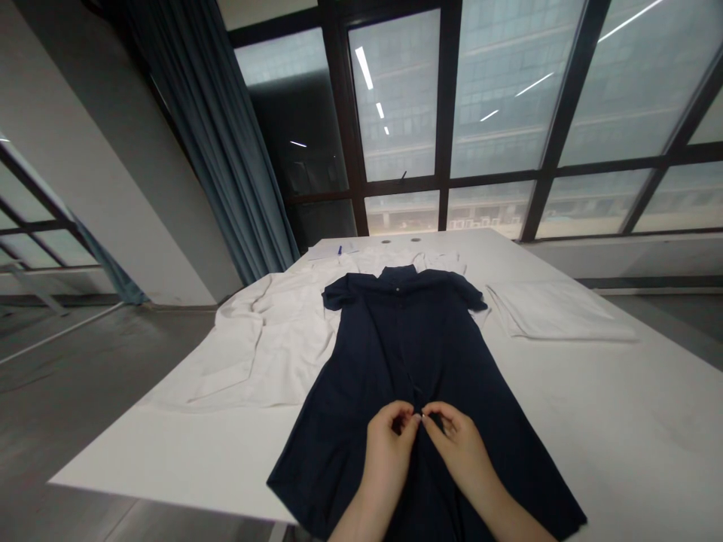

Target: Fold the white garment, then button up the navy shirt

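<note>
A dark navy short-sleeved shirt [407, 339] lies flat on a white table [621, 421], collar at the far end. My left hand [392, 440] and my right hand [457, 440] meet at the shirt's front placket near the lower middle. Both hands are closed in a pinch on the fabric there, fingertips almost touching each other. What sits between the fingertips is too small to make out.
A crumpled white garment [265, 339] lies left of the navy shirt. A folded white garment [556, 312] rests at the right. A blue pen [340, 250] lies at the table's far end. Dark curtain and large windows stand behind.
</note>
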Demonstrator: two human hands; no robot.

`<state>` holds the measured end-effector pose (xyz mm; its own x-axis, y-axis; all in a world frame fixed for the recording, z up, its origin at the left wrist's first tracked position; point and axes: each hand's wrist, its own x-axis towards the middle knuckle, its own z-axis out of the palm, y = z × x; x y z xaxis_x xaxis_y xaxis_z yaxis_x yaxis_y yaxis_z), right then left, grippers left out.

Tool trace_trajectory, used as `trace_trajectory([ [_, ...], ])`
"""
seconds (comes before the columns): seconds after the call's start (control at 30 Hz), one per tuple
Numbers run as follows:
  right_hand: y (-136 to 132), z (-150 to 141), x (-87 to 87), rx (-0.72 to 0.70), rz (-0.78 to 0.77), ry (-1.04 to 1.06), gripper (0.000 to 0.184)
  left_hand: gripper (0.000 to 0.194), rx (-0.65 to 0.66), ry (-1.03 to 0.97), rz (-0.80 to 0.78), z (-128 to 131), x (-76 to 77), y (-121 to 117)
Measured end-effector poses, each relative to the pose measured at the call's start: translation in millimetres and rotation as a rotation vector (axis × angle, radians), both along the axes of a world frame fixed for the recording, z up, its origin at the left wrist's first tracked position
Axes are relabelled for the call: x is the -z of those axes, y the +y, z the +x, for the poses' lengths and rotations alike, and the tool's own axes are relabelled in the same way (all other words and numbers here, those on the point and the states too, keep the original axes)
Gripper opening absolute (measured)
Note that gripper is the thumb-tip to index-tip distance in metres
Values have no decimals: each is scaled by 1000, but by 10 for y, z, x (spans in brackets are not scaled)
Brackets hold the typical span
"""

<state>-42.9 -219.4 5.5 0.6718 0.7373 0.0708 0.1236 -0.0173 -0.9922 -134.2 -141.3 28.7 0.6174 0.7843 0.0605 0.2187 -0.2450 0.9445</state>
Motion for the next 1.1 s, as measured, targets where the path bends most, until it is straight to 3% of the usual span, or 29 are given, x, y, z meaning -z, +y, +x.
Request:
trace_trajectory([
  [0.17,0,7,0,-21,-15,37,24,9,29,-54,-90,15,-1,25],
  [0.47,1,4,0,-34,21,35,29,32,84,-263,-538,19,145,85],
  [0.6,-2,-4,21,8,31,-2,29,31,116,-236,-664,20,153,103],
  [0.73,-3,-12,22,14,36,-6,23,26,122,-205,-528,24,116,107],
  [0.93,-7,-20,23,31,111,28,19,6,50,-97,80,-15,20,5],
  [1.1,-16,-11,67,34,111,-20,18,9,99,-41,209,-54,-54,-56],
])
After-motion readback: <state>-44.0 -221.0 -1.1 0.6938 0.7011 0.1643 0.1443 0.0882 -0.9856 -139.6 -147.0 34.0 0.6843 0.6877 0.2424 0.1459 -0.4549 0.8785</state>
